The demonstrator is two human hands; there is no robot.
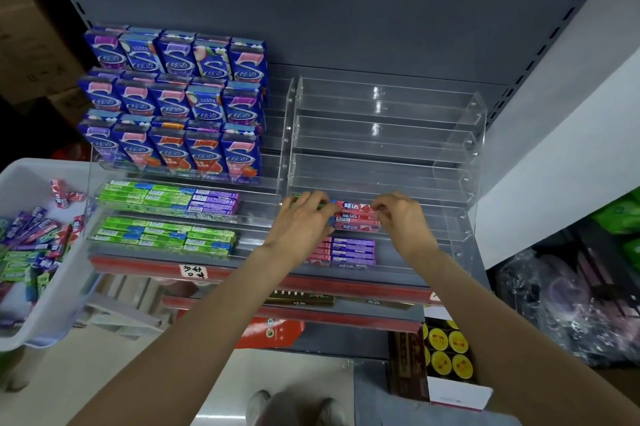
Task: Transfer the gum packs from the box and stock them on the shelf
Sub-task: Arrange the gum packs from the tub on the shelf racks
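Left of the clear acrylic rack point(460, 162), a white bin point(52, 304) holds loose gum sticks point(31, 245), and blue upright packs point(173, 103) fill the neighbouring rack above rows of green packs point(166, 235). On the clear rack's second-lowest tier, the left hand point(301, 221) curls its fingers over a green pack point(311, 206), and the right hand point(403, 218) pinches the end of the red gum packs point(356, 218) stacked between both hands. Purple packs point(353, 251) lie one tier below.
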